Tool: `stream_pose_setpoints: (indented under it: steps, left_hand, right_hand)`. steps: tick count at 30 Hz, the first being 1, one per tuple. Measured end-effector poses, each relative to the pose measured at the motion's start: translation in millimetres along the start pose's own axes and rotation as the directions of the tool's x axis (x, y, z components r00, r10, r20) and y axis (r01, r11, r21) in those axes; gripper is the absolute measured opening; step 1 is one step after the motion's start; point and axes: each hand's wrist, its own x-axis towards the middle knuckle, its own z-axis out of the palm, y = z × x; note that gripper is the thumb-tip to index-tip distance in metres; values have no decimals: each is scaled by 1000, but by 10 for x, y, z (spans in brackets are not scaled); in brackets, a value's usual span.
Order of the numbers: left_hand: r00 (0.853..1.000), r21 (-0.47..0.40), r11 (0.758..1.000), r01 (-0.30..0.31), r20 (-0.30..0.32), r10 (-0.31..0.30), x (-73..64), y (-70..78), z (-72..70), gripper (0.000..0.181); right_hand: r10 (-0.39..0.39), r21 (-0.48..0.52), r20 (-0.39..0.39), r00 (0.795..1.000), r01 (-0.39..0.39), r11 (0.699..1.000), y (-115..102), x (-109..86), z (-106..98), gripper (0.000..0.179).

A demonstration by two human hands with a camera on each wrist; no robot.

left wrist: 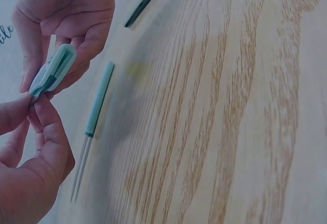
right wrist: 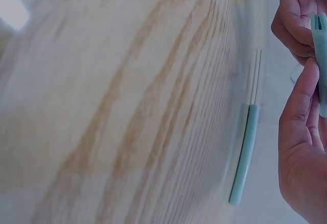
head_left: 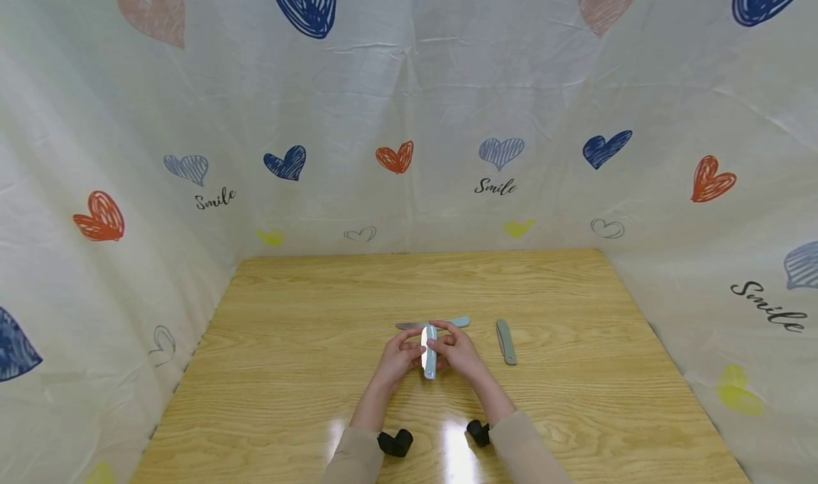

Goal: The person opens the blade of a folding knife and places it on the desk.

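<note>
1. So, the left hand [head_left: 396, 361] is pinching the mint folding knife [head_left: 431, 356] from nine o'clock, and the right hand [head_left: 464, 357] is gripping it from three, with the knife sitting between them above the table [head_left: 287, 342].
2. An open knife [left wrist: 94, 117] is lying just past it, toward twelve; a closed green knife [head_left: 506, 342] is resting near three.
3. I'm guessing they're working the pivot, opening or closing, can't tell; the next move's probably calling for steady, slow turning.

The aqua folding knife [head_left: 430, 360] is held aloft, blade [head_left: 424, 337] alongside handle [head_left: 431, 369].
</note>
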Motion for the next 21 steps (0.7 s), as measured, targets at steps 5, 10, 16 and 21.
stream_pose_setpoints:
  steps: [5, 10, 16, 21]
  left_hand:
    - [1000, 15, 1000, -16, -9, 16, 25, -60, -12, 45]
    - [1000, 37, 999, -6, -19, 7, 52, -90, -14, 42]
    - [1000, 24, 1000, 2, -26, -1, 81, -108, -14, 41]
    - [999, 9, 1000, -8, -43, 8, 73, -102, 6, 40]
  right_hand:
    - [-5, 12, -2, 1000, 5, 1000, -9, -10, 9, 48]
    - [-5, 14, -16, 1000, 6, 1000, 2, 1, 8, 47]
    - [11, 9, -37, 999, -11, 1000, 35, 25, -11, 45]
    - [9, 14, -52, 999, -8, 1000, 33, 22, -15, 44]
